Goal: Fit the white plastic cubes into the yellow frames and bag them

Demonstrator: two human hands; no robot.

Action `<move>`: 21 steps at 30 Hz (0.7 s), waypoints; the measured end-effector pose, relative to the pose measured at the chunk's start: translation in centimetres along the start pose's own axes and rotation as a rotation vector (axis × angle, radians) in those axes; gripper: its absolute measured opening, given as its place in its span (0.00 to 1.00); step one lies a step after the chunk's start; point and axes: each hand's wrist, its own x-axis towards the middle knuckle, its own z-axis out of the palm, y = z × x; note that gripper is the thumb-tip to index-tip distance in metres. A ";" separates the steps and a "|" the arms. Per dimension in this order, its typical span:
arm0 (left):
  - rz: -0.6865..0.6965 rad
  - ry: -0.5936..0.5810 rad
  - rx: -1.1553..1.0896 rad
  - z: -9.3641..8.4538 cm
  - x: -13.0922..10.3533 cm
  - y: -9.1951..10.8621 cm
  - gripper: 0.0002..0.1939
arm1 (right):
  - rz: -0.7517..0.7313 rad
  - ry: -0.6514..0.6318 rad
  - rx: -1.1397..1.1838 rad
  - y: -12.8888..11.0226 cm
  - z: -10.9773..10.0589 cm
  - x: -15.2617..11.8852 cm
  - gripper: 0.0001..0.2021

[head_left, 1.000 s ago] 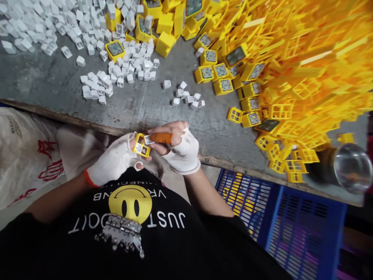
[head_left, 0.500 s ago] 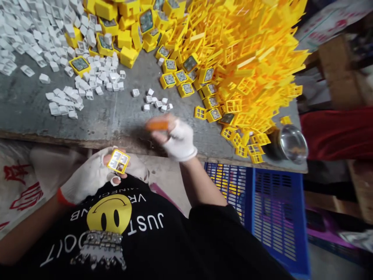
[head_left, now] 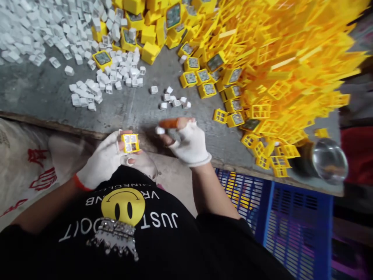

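Observation:
My left hand [head_left: 106,157], in a white fingerless glove, holds a yellow four-pane frame [head_left: 130,143] over the table's front edge. White pieces show in its panes, while the lower right one looks dark. To the right, my right hand [head_left: 186,142], gloved with an orange cover on one finger, pinches a small white cap [head_left: 159,130] between its fingertips. Beyond it lies a small group of white caps [head_left: 176,103] on the grey table. A lone yellow frame [head_left: 220,116] sits right of them, beside yellow boxes with grey-green faces [head_left: 235,119].
White caps [head_left: 26,31] are heaped at the back left. A tall pile of yellow frames [head_left: 291,58] fills the right side. Near the right corner stands a metal bowl [head_left: 330,161]. Blue crates [head_left: 300,229] are below the table's front edge [head_left: 227,165].
The view has shifted, moving the table contents rightward. My left hand has raised and levelled the frame. A white cap now shows at my right fingertips, which were blurred before.

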 end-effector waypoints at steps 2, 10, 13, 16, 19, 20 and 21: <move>0.030 -0.022 0.006 -0.1 -0.1 -0.1 0.18 | -0.199 0.008 0.074 -2.6 0.2 -0.6 0.10; 0.021 0.018 0.079 -0.7 -0.3 0.1 0.15 | -0.414 0.111 -0.121 -5.7 3.1 -1.2 0.15; -0.026 0.079 0.088 -0.7 0.1 0.1 0.17 | -0.372 -0.040 -0.124 -6.5 3.3 -1.6 0.16; -0.016 0.168 0.135 -0.3 0.1 0.1 0.19 | -0.295 -0.141 -0.083 -5.7 2.0 -2.1 0.20; -0.009 0.164 0.201 0.0 0.0 0.5 0.22 | 0.080 -0.047 -0.202 -0.8 -1.6 -2.7 0.20; -0.012 0.158 0.206 0.0 0.0 0.6 0.23 | 0.330 0.013 -0.314 1.6 -3.1 -2.9 0.19; -0.020 0.155 0.202 0.1 -0.1 0.7 0.23 | 0.573 0.046 -0.437 4.0 -4.7 -3.1 0.18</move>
